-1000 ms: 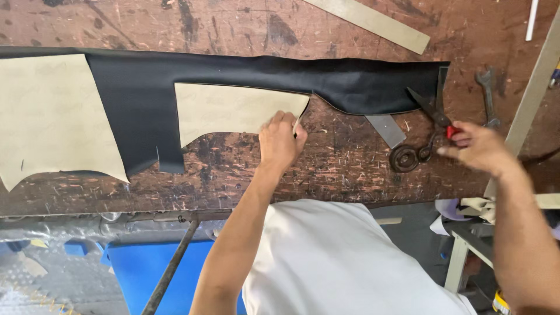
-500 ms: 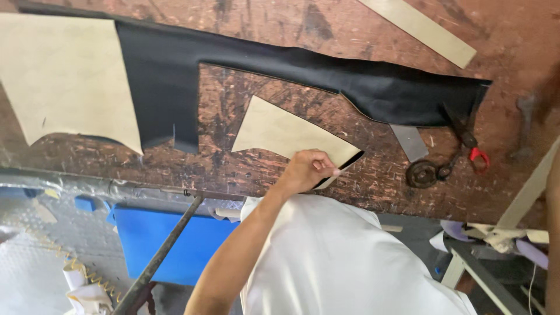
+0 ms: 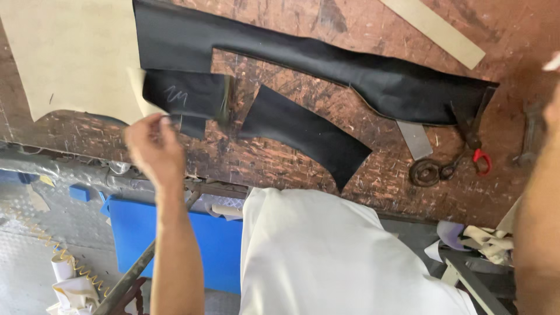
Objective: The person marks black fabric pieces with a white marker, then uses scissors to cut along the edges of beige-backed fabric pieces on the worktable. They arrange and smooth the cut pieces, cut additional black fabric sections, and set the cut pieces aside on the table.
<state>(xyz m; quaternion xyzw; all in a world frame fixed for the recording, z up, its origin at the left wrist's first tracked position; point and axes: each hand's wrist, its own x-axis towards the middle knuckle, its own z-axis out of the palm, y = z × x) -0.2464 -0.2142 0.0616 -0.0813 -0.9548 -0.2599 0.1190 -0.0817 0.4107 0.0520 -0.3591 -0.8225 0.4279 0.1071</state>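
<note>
My left hand is raised over the front edge of the scratched wooden table. It pinches a small dark piece with a white chalk squiggle, which is blurred by motion. A cut black piece lies flat just right of it. Behind both stretches a long black strip of material. Only my right forearm shows, along the right edge; the hand itself is cut off by the frame.
A large tan sheet covers the table's left. Black scissors with a red loop and a grey metal plate lie at the right, near a metal tool. A tan strip lies at the back. Below the table is a blue panel.
My left hand lifted the tan pattern off the table and swung left, leaving a cut black piece where it lay. My right hand left the scissors and moved out of view.
</note>
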